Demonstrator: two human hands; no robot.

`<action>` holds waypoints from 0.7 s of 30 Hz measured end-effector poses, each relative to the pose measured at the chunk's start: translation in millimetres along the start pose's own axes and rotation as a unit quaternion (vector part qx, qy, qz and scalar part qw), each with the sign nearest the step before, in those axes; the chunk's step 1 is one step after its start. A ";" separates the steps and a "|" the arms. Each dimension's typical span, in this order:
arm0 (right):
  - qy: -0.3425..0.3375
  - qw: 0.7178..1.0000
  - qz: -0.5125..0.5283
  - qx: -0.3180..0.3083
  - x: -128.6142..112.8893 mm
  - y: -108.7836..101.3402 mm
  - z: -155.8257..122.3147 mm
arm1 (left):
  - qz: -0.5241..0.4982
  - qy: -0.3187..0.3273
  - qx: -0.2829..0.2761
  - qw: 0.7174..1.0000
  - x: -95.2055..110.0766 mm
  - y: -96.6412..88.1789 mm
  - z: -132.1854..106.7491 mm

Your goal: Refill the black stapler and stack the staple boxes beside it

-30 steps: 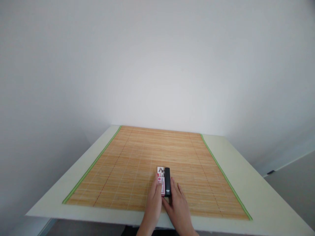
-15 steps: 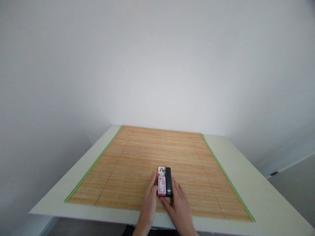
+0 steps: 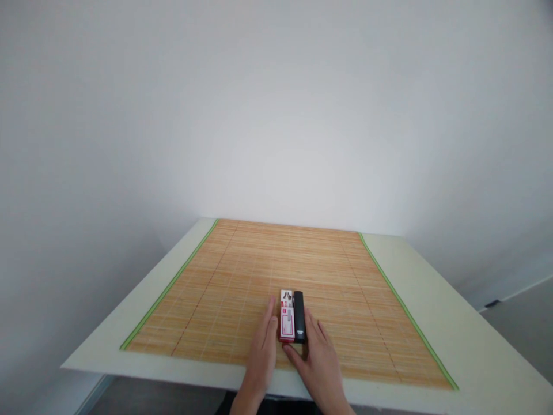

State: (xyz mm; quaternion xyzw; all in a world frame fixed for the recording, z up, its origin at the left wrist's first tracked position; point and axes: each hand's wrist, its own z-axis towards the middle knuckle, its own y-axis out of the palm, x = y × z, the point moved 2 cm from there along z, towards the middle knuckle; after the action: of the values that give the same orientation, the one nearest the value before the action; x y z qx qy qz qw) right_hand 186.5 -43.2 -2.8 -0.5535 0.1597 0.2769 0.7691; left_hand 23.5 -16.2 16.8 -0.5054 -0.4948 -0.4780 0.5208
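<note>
A black stapler (image 3: 299, 317) lies lengthwise on the bamboo mat (image 3: 276, 259), close to the mat's near edge. Along its left side sit two small boxes in a line: a white one with a red label (image 3: 287, 324) nearer me, and a white box with a dark printed picture (image 3: 286, 298) behind it. My left hand (image 3: 261, 343) rests left of the boxes with straight fingers, a narrow gap between it and them. My right hand (image 3: 317, 354) lies with fingers stretched along the stapler's right side, its thumb at the near end of the red-labelled box.
Green edging (image 3: 170, 283) borders the mat on both sides. Under it is a white table (image 3: 432, 300), which meets a plain wall (image 3: 276, 144) at the back. A small dark object (image 3: 492, 304) shows beyond the table's right edge.
My left hand has moved slightly away from the boxes, and its fingers have straightened. The right hand stays against the stapler. The whole view has shifted a little.
</note>
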 end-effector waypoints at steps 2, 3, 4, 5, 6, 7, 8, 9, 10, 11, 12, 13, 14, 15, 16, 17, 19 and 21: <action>-0.002 1.000 0.003 -0.003 1.1 0.7 -0.7 | -0.069 -0.035 -0.004 0.997 4.0 17.9 -1.2; -0.001 1.000 0.005 -0.005 2.6 0.8 -0.8 | -0.090 -0.051 0.001 0.995 5.9 25.4 -1.3; 0.002 1.000 0.008 -0.008 4.9 0.2 -0.6 | -0.104 -0.065 0.006 0.992 7.9 31.7 -1.2; 0.003 1.000 0.012 -0.012 8.0 -1.5 -0.2 | -0.111 -0.079 0.010 0.991 10.0 37.0 -1.0; 0.004 1.000 0.015 -0.017 12.0 -4.4 0.6 | -0.115 -0.089 0.009 0.989 12.5 41.4 -0.7; 0.002 1.000 0.017 -0.021 17.0 -8.9 1.6 | -0.118 -0.096 0.004 0.988 15.4 45.6 -0.2; -0.001 1.000 0.018 -0.025 23.2 -14.8 2.7 | -0.122 -0.101 -0.006 0.987 18.6 50.0 0.4; -0.004 0.999 0.018 -0.030 30.6 -22.0 3.8 | -0.126 -0.103 -0.020 0.986 21.9 55.2 1.3; -0.005 0.999 0.017 -0.032 39.4 -30.2 4.8 | -0.130 -0.105 -0.038 0.985 25.2 61.6 2.6; -0.002 0.999 0.016 -0.031 49.6 -39.3 5.3 | -0.133 -0.106 -0.060 0.984 28.1 69.6 4.3; 0.002 0.999 0.016 -0.034 60.9 -48.7 5.5 | -0.136 -0.107 -0.083 0.981 30.6 79.3 6.4; 0.007 0.999 0.018 -0.033 72.9 -58.4 5.2 | -0.139 -0.107 -0.109 0.979 32.6 90.5 8.7; 0.015 0.999 0.018 -0.030 85.5 -68.1 4.4 | -0.141 -0.103 -0.136 0.975 34.0 103.2 11.2; 0.023 0.999 0.018 -0.027 98.0 -77.8 3.2 | -0.146 -0.097 -0.163 0.971 35.2 116.7 13.5; 0.032 0.999 0.017 -0.028 110.1 -87.1 1.7 | -0.151 -0.087 -0.189 0.966 36.2 130.4 15.4; 0.042 0.999 0.017 -0.030 121.3 -96.0 0.0 | -0.156 -0.076 -0.211 0.962 37.3 143.9 16.7; 0.063 0.997 0.015 -0.032 140.2 -112.0 -3.6 | -0.151 -0.053 -0.242 0.957 40.3 167.0 17.6; 0.078 0.996 0.011 -0.032 153.0 -123.9 -6.7 | -0.111 -0.034 -0.249 0.962 44.9 182.4 17.2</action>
State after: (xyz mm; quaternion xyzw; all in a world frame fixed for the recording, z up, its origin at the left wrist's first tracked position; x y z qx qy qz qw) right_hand 383.3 -40.4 5.1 -0.5956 0.2159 0.2461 0.7336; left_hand 207.4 7.0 51.9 -0.5767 -0.4309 -0.6234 0.3051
